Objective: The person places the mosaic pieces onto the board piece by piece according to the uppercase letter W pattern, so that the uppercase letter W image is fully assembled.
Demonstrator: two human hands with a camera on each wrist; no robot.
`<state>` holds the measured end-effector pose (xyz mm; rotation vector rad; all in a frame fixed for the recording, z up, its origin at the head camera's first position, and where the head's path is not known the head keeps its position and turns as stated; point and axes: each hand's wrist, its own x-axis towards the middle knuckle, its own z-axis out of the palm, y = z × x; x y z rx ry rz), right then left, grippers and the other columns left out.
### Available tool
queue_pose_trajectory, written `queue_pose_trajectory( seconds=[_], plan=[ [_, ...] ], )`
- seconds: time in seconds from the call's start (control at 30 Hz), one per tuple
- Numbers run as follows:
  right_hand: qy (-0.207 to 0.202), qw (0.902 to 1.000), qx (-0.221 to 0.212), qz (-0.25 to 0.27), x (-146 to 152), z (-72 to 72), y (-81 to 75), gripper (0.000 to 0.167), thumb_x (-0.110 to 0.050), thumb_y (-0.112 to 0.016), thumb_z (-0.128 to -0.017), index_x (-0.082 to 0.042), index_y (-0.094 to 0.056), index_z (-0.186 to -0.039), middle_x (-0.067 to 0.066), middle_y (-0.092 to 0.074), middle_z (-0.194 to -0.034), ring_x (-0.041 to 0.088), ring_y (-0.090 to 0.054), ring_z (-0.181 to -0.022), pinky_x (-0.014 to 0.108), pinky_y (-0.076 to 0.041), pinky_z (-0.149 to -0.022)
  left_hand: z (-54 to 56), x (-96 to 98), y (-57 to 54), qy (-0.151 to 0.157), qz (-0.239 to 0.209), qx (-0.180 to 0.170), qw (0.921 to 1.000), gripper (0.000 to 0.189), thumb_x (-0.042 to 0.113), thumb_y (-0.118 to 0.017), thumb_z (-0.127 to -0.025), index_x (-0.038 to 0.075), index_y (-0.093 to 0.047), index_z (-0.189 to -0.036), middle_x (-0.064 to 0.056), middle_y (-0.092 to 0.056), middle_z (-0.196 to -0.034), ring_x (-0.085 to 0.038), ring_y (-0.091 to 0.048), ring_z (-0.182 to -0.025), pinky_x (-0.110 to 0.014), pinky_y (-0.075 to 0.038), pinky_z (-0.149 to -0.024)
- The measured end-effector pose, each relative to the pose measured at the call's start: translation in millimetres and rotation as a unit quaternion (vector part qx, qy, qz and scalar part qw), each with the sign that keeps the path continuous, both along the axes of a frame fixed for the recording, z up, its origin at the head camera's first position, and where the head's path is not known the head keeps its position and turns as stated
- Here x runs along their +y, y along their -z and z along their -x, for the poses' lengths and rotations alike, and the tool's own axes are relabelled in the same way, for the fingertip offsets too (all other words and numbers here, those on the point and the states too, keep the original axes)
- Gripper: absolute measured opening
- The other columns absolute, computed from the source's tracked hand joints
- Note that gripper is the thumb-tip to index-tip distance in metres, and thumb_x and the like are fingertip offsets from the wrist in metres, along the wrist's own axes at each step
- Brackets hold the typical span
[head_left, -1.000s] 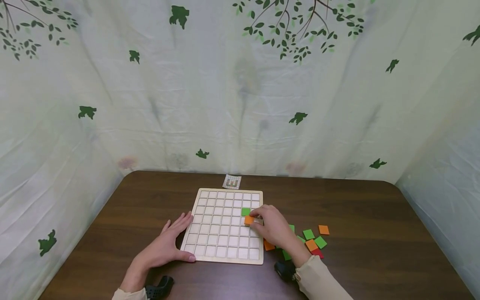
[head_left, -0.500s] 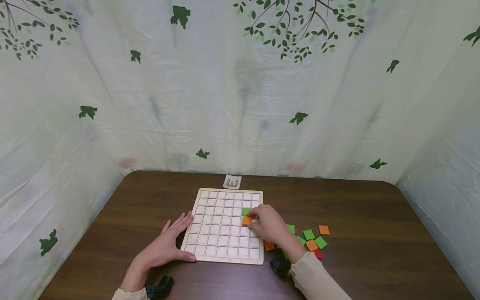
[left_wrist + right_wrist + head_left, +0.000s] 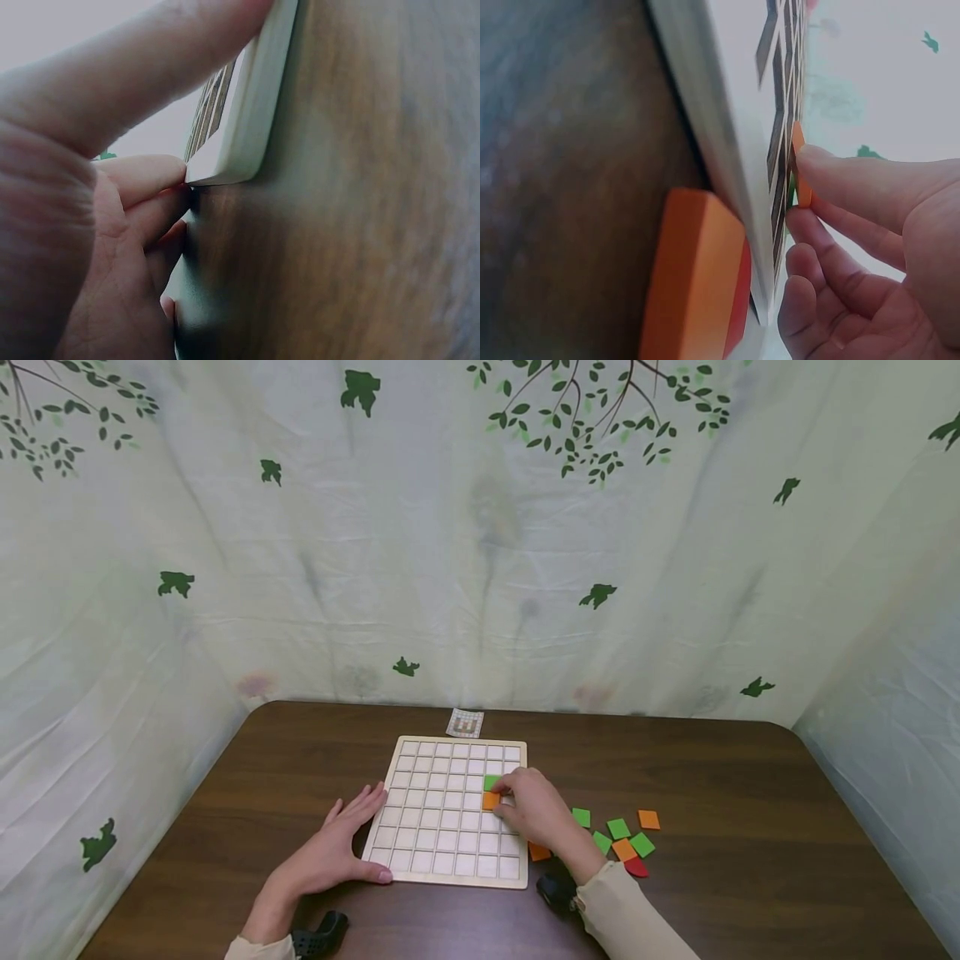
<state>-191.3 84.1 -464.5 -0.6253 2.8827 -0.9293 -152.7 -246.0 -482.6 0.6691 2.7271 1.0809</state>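
Note:
A square grid board [image 3: 429,818] with white cells and a pale wooden rim lies flat on the table. My left hand [image 3: 330,852] rests at its left front corner, fingers along the left edge and thumb on the front edge. In the left wrist view the thumb [image 3: 150,64] lies over the board's rim [image 3: 251,127]. My right hand [image 3: 542,810] pinches an orange square tile [image 3: 491,801] over the right part of the grid, directly in front of a green tile [image 3: 491,782]. The right wrist view shows this tile [image 3: 802,169] standing on edge between thumb and fingers, close against the grid.
Loose green [image 3: 617,829], orange [image 3: 648,819] and red [image 3: 636,867] tiles lie right of the board, some partly behind my right forearm. An orange tile [image 3: 538,852] sits beside the board's right edge. A small patterned card [image 3: 465,723] lies behind the board.
The orange tile has shifted slightly left and now lines up in front of the green tile. My right hand moved left with it; my left hand stays in place.

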Motion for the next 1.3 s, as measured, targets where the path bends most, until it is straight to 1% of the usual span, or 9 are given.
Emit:
queue_pose_trajectory(
  seconds=[0.33,0.53,0.7,0.83,0.93,1.07,1.2,1.3],
  plan=[
    [0.000,1.0000,0.004,-0.002,-1,1.6,0.6,0.017,-0.008,-0.074,-0.088,-0.007,-0.077,-0.104,0.004,-0.067,-0.097,0.021,-0.056,-0.093,0.036,-0.051,-0.080,1.8,-0.9,1.6,-0.003,0.004,-0.004,1.0000,0.118,0.047,-0.091,-0.066,-0.006,-0.032,-0.154,-0.021,-0.025,-0.162,-0.045,-0.017,-0.150,-0.069,-0.001,-0.114],
    [-0.002,1.0000,0.007,0.003,-1,3.1,2.9,0.017,-0.009,-0.074,-0.088,-0.007,-0.078,-0.104,0.004,-0.068,-0.098,0.023,-0.059,-0.096,0.038,-0.052,-0.082,1.5,-0.3,1.5,-0.001,0.002,0.000,1.0000,0.117,0.046,-0.091,-0.067,-0.007,-0.033,-0.153,-0.022,-0.026,-0.162,-0.046,-0.018,-0.149,-0.070,-0.002,-0.113],
    [-0.006,0.9999,0.010,0.013,0,2.6,3.3,0.018,-0.008,-0.074,-0.087,-0.006,-0.078,-0.105,0.005,-0.069,-0.099,0.024,-0.060,-0.097,0.039,-0.052,-0.084,0.9,-0.2,0.7,-0.001,0.002,0.000,1.0000,0.116,0.045,-0.091,-0.067,-0.006,-0.033,-0.153,-0.022,-0.026,-0.162,-0.046,-0.017,-0.149,-0.070,-0.001,-0.113],
    [-0.005,0.9996,0.003,0.029,3,0.3,1.2,0.021,-0.007,-0.072,-0.086,-0.006,-0.077,-0.107,0.005,-0.070,-0.100,0.023,-0.059,-0.095,0.040,-0.051,-0.084,1.2,-0.2,1.2,-0.001,0.001,-0.002,1.0000,0.116,0.045,-0.091,-0.067,-0.006,-0.033,-0.153,-0.022,-0.026,-0.162,-0.046,-0.017,-0.149,-0.070,-0.001,-0.113],
    [0.004,0.9991,-0.006,0.042,7,-2.2,-2.7,0.023,-0.009,-0.072,-0.088,-0.007,-0.076,-0.110,0.003,-0.069,-0.102,0.021,-0.059,-0.094,0.039,-0.051,-0.082,1.7,-0.2,1.7,-0.002,0.001,-0.006,1.0000,0.117,0.046,-0.091,-0.067,-0.006,-0.033,-0.154,-0.021,-0.026,-0.162,-0.046,-0.017,-0.149,-0.069,-0.001,-0.113],
    [0.023,0.9977,-0.014,0.061,15,-6.4,-10.3,0.026,-0.014,-0.076,-0.089,-0.009,-0.075,-0.114,0.002,-0.067,-0.104,0.021,-0.058,-0.091,0.036,-0.051,-0.077,2.0,-0.7,2.0,-0.002,0.001,-0.005,1.0000,0.117,0.047,-0.091,-0.067,-0.006,-0.033,-0.154,-0.022,-0.026,-0.162,-0.046,-0.017,-0.149,-0.069,-0.001,-0.113],
    [0.038,0.9963,-0.019,0.074,25,-11.8,-15.5,0.028,-0.016,-0.078,-0.088,-0.009,-0.074,-0.115,0.002,-0.067,-0.104,0.022,-0.058,-0.089,0.034,-0.051,-0.074,1.7,-1.1,2.2,-0.001,-0.001,0.000,1.0000,0.117,0.046,-0.091,-0.067,-0.006,-0.033,-0.153,-0.023,-0.026,-0.161,-0.047,-0.017,-0.148,-0.070,-0.002,-0.112],
    [0.047,0.9956,-0.018,0.079,33,-17.6,-17.0,0.027,-0.016,-0.078,-0.088,-0.009,-0.074,-0.114,0.002,-0.067,-0.104,0.020,-0.058,-0.089,0.035,-0.051,-0.075,1.5,-0.8,2.4,-0.001,0.000,-0.001,1.0000,0.117,0.046,-0.091,-0.067,-0.006,-0.033,-0.154,-0.022,-0.026,-0.162,-0.046,-0.018,-0.149,-0.069,-0.002,-0.113]
  ],
)
